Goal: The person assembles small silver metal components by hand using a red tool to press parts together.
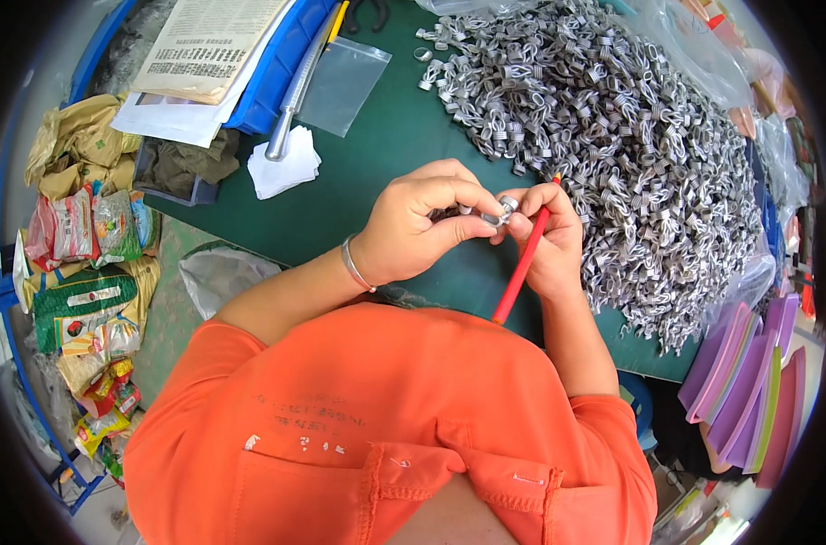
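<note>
My left hand (pixel 411 222) pinches a small silvery metal ring (pixel 502 213) between thumb and fingertips, above the green tabletop. More grey metal seems to sit behind those fingers, mostly hidden. My right hand (pixel 555 243) meets it from the other side, its fingertips at the same ring. Gripped in the right hand too is a red pencil (pixel 522 272), slanting down toward my orange shirt. Close beyond the right hand spreads a large heap of similar grey metal rings (pixel 613 136), many with looped, open-work shapes.
On the green table (pixel 377 168) lie white paper slips (pixel 286 165), a clear zip bag (pixel 348 82) and a metal rod (pixel 290 109). A blue tray (pixel 272 68) holds papers at the far left. Purple and pink folders (pixel 745 381) stand at right; packed bags (pixel 86 227) at left.
</note>
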Tool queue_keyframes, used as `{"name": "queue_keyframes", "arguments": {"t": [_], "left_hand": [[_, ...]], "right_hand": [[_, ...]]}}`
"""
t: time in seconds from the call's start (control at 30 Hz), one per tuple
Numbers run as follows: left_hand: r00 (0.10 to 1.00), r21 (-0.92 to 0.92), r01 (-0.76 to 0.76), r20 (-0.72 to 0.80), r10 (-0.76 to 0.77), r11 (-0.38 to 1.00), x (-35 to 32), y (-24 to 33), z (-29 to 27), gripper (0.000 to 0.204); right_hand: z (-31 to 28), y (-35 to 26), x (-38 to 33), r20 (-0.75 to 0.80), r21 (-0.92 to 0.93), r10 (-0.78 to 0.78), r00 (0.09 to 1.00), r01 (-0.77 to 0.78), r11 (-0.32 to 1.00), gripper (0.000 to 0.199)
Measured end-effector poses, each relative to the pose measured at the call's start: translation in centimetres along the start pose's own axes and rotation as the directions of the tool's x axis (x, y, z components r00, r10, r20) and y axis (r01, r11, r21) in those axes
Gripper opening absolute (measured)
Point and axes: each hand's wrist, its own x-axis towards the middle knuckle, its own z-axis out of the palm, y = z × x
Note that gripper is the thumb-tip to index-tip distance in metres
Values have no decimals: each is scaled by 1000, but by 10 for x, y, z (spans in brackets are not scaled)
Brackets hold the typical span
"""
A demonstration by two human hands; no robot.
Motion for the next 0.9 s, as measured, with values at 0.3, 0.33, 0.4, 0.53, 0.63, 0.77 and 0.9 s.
{"name": "queue_keyframes", "arguments": {"t": [0.3,0.33,0.4,0.53,0.63,0.77,0.9], "left_hand": [[998,-29,57,35,-56,998,-6,-5,3,14],[978,-139,210,34,-207,968,-8,-5,3,14],[935,-248,353,50,-352,902,-9,-9,5,14],[983,-168,182,4,-183,969,-13,-17,8,13],[948,-258,311,9,-319,915,-10,-13,8,14],[833,-587,513,165,-528,626,-10,-23,7,21],[721,-729,598,306,-622,334,-10,-18,1,23]], "right_hand": [[0,-8,-3,-94,-100,-302,949,293,951,24],[5,-9,-3,-87,-169,-372,924,355,920,27],[5,-10,-3,-27,-255,-414,910,394,883,29],[8,-10,-6,64,-424,-497,866,474,772,34],[6,-17,2,439,-690,-637,634,692,214,37],[8,-14,1,494,-665,-671,552,738,117,37],[15,-17,3,558,-586,-559,613,768,258,34]]}}
